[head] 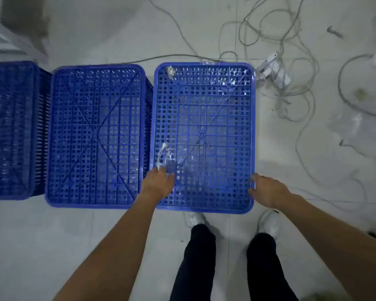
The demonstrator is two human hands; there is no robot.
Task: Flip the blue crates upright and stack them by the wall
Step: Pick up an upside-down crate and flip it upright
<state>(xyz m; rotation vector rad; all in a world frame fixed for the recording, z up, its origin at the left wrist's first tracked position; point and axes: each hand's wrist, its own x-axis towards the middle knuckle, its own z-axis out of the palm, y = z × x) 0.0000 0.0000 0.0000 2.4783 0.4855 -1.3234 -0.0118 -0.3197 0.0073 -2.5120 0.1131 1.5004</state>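
your left hand [160,183] and right hand [264,189], fingers loosely spread, rest on the right crate [204,135], still bottom-up beside two more crates [96,135], so nothing's flipped or stacked.

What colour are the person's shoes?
White shoes, seen best in the head view, just below the blue crate.

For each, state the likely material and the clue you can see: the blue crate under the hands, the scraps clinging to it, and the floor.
Blue crate: probably moulded plastic, slightly glossy; even colour, perforated ribbed grid.
Scraps: likely thin clear plastic film; crinkled, see-through, shiny.
Floor: seemingly pale hard tile, dull and scuffed; straight joint lines.
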